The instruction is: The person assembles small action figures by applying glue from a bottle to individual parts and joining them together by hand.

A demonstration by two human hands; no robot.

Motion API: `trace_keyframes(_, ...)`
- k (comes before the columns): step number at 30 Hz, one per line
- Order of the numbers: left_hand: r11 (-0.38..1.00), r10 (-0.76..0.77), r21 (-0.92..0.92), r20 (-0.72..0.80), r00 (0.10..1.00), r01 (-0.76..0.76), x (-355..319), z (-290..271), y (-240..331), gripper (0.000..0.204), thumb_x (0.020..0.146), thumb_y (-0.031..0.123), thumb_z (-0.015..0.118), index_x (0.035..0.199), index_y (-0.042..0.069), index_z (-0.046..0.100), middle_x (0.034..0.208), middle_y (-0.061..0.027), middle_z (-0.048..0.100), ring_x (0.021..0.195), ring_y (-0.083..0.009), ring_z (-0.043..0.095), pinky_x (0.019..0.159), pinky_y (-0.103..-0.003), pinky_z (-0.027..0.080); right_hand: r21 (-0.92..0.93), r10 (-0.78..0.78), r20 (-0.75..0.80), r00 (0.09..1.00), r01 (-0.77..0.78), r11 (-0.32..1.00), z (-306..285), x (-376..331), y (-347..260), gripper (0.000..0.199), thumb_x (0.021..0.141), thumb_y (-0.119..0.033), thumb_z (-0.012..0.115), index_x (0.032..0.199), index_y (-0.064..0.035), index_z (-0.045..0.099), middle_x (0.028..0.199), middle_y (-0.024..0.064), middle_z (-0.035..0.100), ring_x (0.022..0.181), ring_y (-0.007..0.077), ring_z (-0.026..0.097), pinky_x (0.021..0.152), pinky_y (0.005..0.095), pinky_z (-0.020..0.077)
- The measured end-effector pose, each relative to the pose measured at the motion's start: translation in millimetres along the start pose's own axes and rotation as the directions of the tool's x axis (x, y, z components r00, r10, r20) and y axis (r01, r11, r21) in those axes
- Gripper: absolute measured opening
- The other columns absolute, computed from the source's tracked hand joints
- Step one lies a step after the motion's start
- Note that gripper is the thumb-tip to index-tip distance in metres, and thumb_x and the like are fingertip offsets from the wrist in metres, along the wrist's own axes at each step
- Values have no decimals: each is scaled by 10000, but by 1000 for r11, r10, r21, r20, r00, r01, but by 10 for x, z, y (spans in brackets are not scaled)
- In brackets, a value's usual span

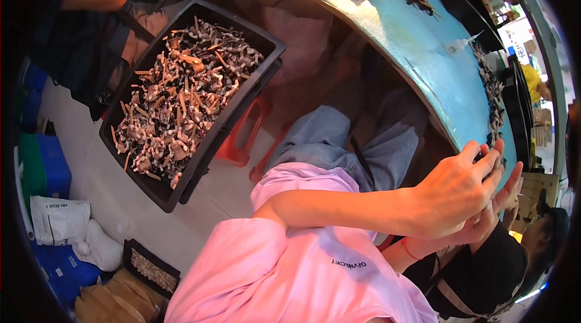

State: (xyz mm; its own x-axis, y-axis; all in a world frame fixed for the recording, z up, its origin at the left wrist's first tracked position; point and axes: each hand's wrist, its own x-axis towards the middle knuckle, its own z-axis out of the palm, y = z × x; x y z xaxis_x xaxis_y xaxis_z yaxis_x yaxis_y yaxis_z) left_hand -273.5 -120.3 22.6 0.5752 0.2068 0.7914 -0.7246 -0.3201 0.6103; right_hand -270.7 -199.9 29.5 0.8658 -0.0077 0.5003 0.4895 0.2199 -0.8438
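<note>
Both of my hands are close together at the right, beside the edge of the blue tabletop (417, 38). My left hand (451, 193) is closed, its thumb and fingertips pinched together, with a small dark bit barely showing between them. Just beyond and below it is my right hand (484, 223), with a red band at the wrist. It is partly covered by the left; one finger stretches up while the others curl in close to the left hand. What lies between the hands is too hidden to name. Behind them, a row of small dark pieces (493, 90) runs along the tabletop.
A white squeeze bottle (457, 45) with a thin nozzle lies on the tabletop, near dark twisted scraps (420, 1). A black tray (266, 44) heaped with small pinkish and brown pieces stands left, above a red stool (242, 135). Close right is a co-worker in black (478, 274).
</note>
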Motion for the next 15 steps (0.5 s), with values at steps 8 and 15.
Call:
trace_keyframes(8, 999, 38, -32, 83, 996, -36, 67, -75, 40, 381, 637, 91, 547, 996, -35, 565, 1026, -141, 541, 827, -280, 503, 659, -313, 487, 205, -71, 13, 997, 67, 976, -127, 6, -4, 739, 769, -159, 404, 1418, -72, 61, 1367, 356, 199, 1208, 427, 386, 1047, 486, 255)
trace_keyframes(15, 997, 14, -71, 144, 989, -4, 160, -228, -50, 468, 603, 53, 627, 1062, -12, 562, 1092, -149, 543, 816, -299, 520, 717, -346, 468, 283, -20, 32, 999, 10, 959, 22, 88, -9, 797, 728, -84, 482, 1407, -42, 66, 1351, 369, 213, 1177, 424, 423, 1008, 482, 329)
